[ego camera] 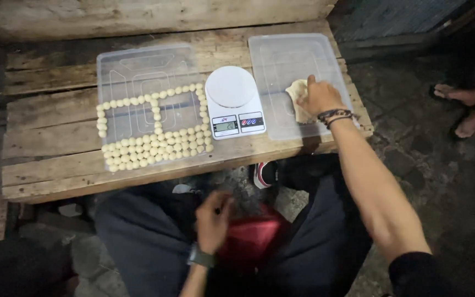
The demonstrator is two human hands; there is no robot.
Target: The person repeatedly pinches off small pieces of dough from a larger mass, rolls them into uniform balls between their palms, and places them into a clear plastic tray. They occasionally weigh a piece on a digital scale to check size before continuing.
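Observation:
My right hand [319, 97] reaches out over a clear plastic lid [281, 55] on the right of the wooden table and grips a pale lump of dough [298, 89] lying on it. My left hand [213, 218] hangs low over my lap, fingers curled, and I cannot tell whether it holds anything. Between the two lids stands a white digital kitchen scale [233, 102] with a bare round platform. On the left clear lid [138, 69] lie several rows of small dough balls [155, 146].
The low table [50, 137] is made of rough planks, with a wooden board behind it. Another person's bare feet [460, 107] rest on the dark ground at the right. A red cloth [251, 236] lies in my lap.

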